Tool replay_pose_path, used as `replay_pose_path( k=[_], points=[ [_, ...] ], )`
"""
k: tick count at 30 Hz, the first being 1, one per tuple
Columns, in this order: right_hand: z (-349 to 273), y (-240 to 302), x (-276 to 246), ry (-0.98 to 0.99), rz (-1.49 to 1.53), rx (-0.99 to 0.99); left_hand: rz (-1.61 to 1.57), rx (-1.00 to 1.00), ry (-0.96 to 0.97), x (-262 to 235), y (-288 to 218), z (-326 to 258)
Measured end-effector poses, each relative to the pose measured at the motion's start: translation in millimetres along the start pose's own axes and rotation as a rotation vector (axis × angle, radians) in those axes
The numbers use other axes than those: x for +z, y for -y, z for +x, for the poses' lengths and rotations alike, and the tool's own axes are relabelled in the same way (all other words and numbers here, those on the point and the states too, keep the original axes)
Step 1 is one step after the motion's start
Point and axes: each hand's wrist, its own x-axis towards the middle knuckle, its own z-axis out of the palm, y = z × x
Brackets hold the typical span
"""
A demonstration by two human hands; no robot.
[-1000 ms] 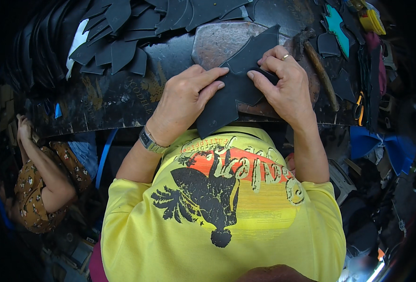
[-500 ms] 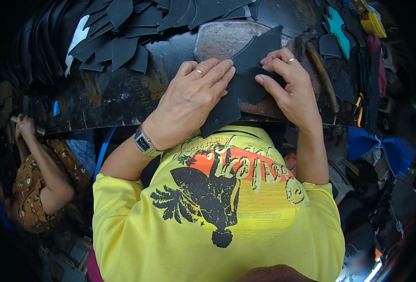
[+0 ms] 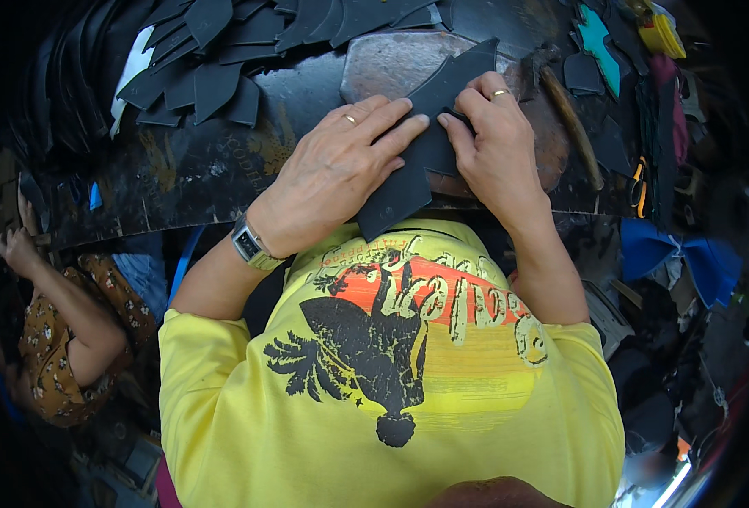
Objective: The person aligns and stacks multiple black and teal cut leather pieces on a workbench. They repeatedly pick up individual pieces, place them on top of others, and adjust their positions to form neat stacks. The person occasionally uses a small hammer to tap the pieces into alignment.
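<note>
A black leather-like cut piece [image 3: 398,199] lies slantwise on a smooth stone slab [image 3: 391,68], its lower end reaching the table's front edge. My left hand [image 3: 328,178] rests on it with fingers stretched out, fingertips near the piece's middle. Close beside those fingertips, my right hand [image 3: 501,152] is closed, thumb and curled fingers pinching the right edge of the piece, where the material looks turned over. The pinched part is mostly hidden by the fingers.
Many similar black pieces [image 3: 215,85] are heaped at the back left. To the right lie a wooden-handled hammer [image 3: 571,118], a teal piece [image 3: 599,55] and orange-handled scissors [image 3: 639,188]. At the left, a co-worker [image 3: 78,330] in a floral top holds a stick-like tool.
My right hand has shifted left, closer to my left fingers, along the edge of the piece. One left finger now reaches further right. The co-worker's hand has moved lower.
</note>
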Motion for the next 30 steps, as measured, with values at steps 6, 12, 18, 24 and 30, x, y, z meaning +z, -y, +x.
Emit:
replay_pose_path(
  k=[6, 12, 18, 24, 30],
  points=[
    [2, -1, -5, 0.034, -0.221, -0.048, 0.028, -0.036, 0.03, 5, 1, 11],
    [0, -3, -15, 0.05, -0.224, -0.077, -0.262, -0.115, -0.126, 5, 20, 26],
    [-9, 2, -26, 0.043, -0.122, -0.06, -0.674, -0.196, -0.204, 18, 12, 39],
    [-20, 15, -28, 0.014, -0.064, 0.133, -0.946, -0.269, -0.087, 11, 9, 43],
    [-24, 12, -30, 0.041, 0.252, 0.26, -0.809, -0.06, -0.171, 17, 6, 43]
  ],
)
